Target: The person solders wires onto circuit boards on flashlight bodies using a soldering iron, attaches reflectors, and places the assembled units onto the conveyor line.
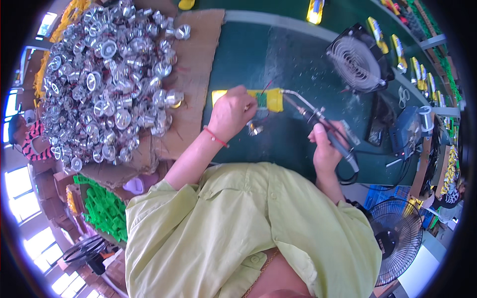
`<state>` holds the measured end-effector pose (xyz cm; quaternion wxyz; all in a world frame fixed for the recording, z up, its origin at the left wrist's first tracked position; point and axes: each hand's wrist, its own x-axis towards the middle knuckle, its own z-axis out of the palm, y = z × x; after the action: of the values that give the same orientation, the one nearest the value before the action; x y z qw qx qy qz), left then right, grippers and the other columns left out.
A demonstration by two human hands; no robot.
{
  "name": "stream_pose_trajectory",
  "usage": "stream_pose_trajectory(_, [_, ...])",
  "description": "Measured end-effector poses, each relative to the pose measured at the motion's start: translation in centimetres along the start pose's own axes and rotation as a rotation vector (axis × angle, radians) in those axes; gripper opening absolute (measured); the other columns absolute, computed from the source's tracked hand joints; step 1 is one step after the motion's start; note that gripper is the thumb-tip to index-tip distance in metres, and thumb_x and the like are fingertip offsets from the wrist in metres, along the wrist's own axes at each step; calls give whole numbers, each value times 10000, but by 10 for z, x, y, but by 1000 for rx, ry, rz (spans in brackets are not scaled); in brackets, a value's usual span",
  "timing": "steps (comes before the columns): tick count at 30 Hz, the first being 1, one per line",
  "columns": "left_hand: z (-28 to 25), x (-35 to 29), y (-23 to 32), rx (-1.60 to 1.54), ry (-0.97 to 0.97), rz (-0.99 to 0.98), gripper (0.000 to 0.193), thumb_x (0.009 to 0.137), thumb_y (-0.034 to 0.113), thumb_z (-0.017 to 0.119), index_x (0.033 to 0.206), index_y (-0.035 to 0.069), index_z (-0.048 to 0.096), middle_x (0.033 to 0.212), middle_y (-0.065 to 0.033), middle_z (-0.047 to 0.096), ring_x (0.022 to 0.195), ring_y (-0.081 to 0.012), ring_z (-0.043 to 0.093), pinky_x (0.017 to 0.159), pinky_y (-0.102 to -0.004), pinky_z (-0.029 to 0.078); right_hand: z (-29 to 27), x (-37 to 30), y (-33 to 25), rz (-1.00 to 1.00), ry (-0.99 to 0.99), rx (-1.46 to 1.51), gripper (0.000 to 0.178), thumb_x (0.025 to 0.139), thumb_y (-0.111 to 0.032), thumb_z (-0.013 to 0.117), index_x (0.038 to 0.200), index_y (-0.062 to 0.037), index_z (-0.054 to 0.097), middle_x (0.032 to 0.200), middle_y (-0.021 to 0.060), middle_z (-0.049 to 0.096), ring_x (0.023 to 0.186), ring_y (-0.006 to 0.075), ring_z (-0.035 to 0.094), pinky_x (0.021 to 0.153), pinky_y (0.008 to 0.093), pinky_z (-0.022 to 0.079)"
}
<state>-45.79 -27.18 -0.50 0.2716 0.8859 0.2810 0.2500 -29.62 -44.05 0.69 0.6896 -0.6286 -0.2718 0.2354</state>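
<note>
My left hand (232, 110) is closed in a pinch over a yellow plastic piece (275, 101) lying on the green work surface; what its fingertips hold is hidden. A small green circuit board (261, 99) sits on the yellow piece just right of those fingers, with a thin red wire rising from it. Below the fingers lies a small silvery lamp cup (255, 129). In my right hand (326, 149) is a soldering iron (312, 118) with a thin metal feed tube along it. Its tip points left, close to the yellow piece's right end.
A large heap of silvery lamp cups (109, 84) covers cardboard (196, 54) on the left. At the back right stands a square fan (358, 59). A blue soldering station (403, 130) and a solder spool (426, 119) are farther right. Several yellow pieces (399, 52) line the far edge.
</note>
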Motion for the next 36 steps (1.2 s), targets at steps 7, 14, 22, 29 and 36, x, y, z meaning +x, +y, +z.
stream_pose_trajectory(7, [-28,9,-1,61,-125,94,328,636,180,668,963,167,642,1036,-71,532,744,-272,598,651,-370,513,-20,10,28,50,68,42,116,790,-19,615,841,-9,512,637,47,565,536,90,530,489,216,424])
stream_pose_trajectory(14, [-58,29,-31,398,-579,32,476,590,304,712,1048,208,626,941,-89,610,829,-291,602,709,-398,497,-25,15,20,62,138,0,119,796,-31,609,854,7,512,663,83,571,554,115,547,514,224,443])
stream_pose_trajectory(22, [-43,206,-63,305,-151,-28,331,625,290,687,869,78,613,798,-150,620,780,-335,608,709,-418,490,-25,25,45,59,133,-21,117,791,-50,625,838,2,531,663,81,590,574,118,573,534,227,463])
stream_pose_trajectory(29, [16,294,-101,314,87,-192,555,675,362,689,1134,86,544,1006,-156,599,939,-317,576,802,-394,469,-24,23,46,6,121,-234,189,747,-112,698,834,5,577,668,61,629,598,107,585,580,250,462])
stream_pose_trajectory(36, [-51,309,-165,633,152,-687,782,712,350,656,1383,266,263,1380,-111,312,1246,-347,336,955,-542,324,-28,17,53,40,120,-238,222,733,-145,726,848,-5,598,692,56,631,615,114,587,578,257,463])
